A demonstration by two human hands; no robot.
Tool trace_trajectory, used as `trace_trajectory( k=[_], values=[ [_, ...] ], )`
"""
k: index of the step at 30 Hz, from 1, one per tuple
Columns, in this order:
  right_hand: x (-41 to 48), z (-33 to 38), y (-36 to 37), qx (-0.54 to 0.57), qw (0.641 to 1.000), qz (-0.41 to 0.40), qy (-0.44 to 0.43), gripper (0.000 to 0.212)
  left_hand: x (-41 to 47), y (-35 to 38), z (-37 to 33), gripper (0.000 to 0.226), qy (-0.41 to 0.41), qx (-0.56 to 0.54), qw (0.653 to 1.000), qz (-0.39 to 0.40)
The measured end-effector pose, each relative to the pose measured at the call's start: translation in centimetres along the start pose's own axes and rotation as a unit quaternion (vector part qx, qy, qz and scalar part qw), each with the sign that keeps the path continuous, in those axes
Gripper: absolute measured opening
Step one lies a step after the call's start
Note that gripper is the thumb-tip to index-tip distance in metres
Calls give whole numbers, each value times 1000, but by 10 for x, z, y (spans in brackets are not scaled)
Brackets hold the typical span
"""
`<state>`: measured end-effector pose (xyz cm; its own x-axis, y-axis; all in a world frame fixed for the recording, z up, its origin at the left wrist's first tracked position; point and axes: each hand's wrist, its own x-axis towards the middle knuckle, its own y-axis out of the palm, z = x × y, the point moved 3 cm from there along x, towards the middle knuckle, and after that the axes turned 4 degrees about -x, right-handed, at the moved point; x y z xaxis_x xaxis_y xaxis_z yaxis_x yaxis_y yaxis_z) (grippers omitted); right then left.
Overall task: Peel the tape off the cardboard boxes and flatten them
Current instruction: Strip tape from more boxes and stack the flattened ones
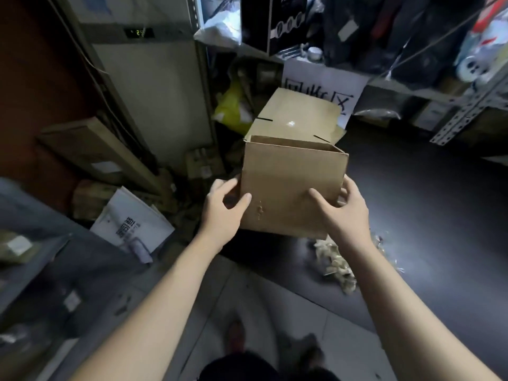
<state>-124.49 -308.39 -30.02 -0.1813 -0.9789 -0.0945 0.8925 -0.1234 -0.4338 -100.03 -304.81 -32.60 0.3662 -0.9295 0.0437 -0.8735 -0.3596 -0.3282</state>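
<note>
Cardboard box (291, 185), top open; contents hidden behind its near wall. Left hand (225, 207) and right hand (341, 210) grip its sides, thumbs on front, fingers mostly unseen.

The floor (275, 298) is grey tile nearby and dark farther off. On it lie a crumpled beige wad (336, 266), a white carton (132, 224) and small boxes (203, 163).

Looks forward and down from head height, wide-angle, close over the left hand (224, 213) and right hand (343, 213) gripping an open brown cardboard box (291, 185) near centre.
</note>
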Motion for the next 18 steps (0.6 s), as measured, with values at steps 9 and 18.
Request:
trace_trajectory(
  k=[9, 18],
  values=[
    [-10, -8, 17, -22, 999, 47, 3, 76, -5, -24, 15, 52, -32, -25, 999, 2],
    [-3, -18, 41, -66, 990, 121, -31, 80, -12, -32, -3, 51, 9, -54, 998, -44]
  ],
)
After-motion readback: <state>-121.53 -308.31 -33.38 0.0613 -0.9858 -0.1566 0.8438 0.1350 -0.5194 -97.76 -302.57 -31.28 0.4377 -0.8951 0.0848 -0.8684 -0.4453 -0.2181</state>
